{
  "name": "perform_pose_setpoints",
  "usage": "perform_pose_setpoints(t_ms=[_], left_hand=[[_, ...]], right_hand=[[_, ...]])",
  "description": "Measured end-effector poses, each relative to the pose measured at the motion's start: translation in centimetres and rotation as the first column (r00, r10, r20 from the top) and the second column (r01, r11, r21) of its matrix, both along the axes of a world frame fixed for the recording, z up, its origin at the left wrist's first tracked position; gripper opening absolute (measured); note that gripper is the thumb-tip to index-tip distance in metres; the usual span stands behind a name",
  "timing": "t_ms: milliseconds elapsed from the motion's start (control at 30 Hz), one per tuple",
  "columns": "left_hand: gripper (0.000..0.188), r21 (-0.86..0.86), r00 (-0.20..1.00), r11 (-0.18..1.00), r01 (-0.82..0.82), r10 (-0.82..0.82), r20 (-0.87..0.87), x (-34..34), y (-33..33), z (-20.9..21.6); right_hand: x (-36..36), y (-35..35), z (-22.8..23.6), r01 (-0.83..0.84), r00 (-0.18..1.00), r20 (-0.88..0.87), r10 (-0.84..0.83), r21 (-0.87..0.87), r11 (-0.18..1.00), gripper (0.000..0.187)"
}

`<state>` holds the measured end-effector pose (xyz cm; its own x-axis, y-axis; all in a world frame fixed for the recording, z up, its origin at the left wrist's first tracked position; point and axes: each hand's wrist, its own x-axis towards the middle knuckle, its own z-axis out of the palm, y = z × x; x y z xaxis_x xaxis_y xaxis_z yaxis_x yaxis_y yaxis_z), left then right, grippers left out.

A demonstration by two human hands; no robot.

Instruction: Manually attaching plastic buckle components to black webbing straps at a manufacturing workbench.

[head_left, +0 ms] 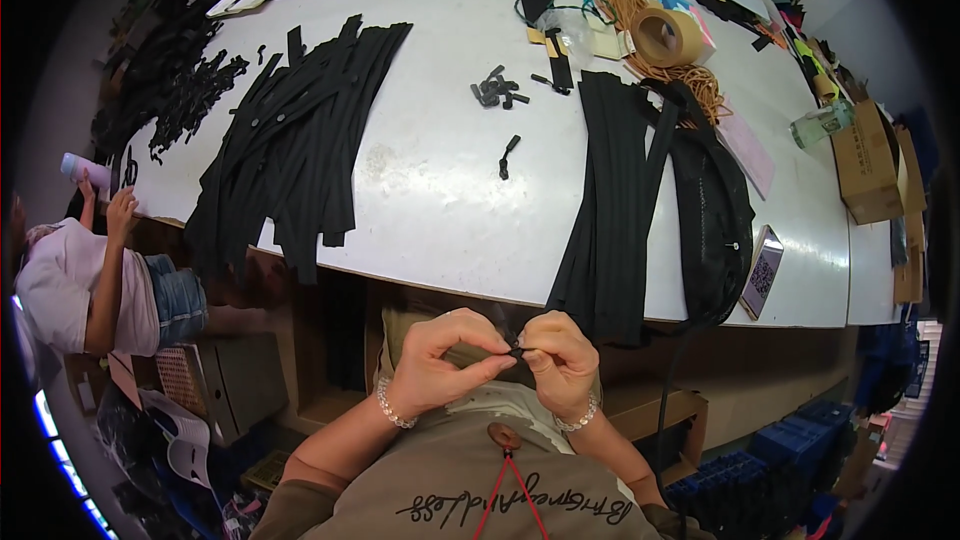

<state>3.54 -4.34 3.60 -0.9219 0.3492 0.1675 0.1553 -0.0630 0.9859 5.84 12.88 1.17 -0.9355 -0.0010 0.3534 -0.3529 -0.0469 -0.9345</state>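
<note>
Just off the table's near edge, my left hand (450, 360) and my right hand (562, 362) meet in front of my body. Their thumbs and forefingers pinch a small black piece (516, 349) that looks like a zipper pull; the fingers cover most of it. On the white table (450, 210) ahead lies a single black cord pull (508, 158), and farther back a small pile of similar pulls (498, 89). Long black zipper strips (610, 200) lie right of centre, their near ends hanging over the edge. A larger spread of black strips (300, 130) covers the left side.
A black pouch (708, 210) and a phone (764, 273) lie at the right. Behind them are a tape roll (665, 37), orange cords (622, 0), a green bottle (822, 126) and a cardboard box (866, 162). Another person (85, 280) is at the far left, near tangled black pieces (200, 90).
</note>
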Motion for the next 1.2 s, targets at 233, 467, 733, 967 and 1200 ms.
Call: perform_pose_setpoints(t_ms=[233, 467, 733, 967, 1200], left_hand=[[0.019, -0.037, 0.973, 0.999, 0.012, -0.02, -0.229, -0.6, -0.4, 0.2], [0.02, -0.082, 0.941, 0.996, 0.023, -0.05, -0.334, -0.7, -0.6, 0.5], [0.026, -0.045, 0.993, 0.998, 0.037, -0.032, 0.114, 0.4, -0.1, -0.2], [0.023, 0.165, 0.877, 0.982, -0.087, -0.003, 0.481, 1.3, 0.2, -1.1], [0.02, 0.163, 0.978, 0.984, -0.066, 0.032, 0.206, 1.1, 0.3, -1.2]], right_hand=[[0.2, 0.2, -0.1, 0.006, 1.0, -0.021, -0.005, 0.031, 0.999, 0.008], [0.0, 0.3, 0.2, -0.007, 0.998, -0.069, 0.01, 0.054, 0.999, 0.007], [0.5, 0.3, 0.5, -0.052, 0.996, 0.071, 0.045, 0.095, 0.994, 0.006], [0.5, 0.1, 0.5, -0.049, 0.995, 0.09, 0.043, 0.069, 0.996, 0.007], [0.4, 0.0, 0.1, -0.031, 0.999, 0.038, 0.029, 0.063, 0.998, 0.007]])
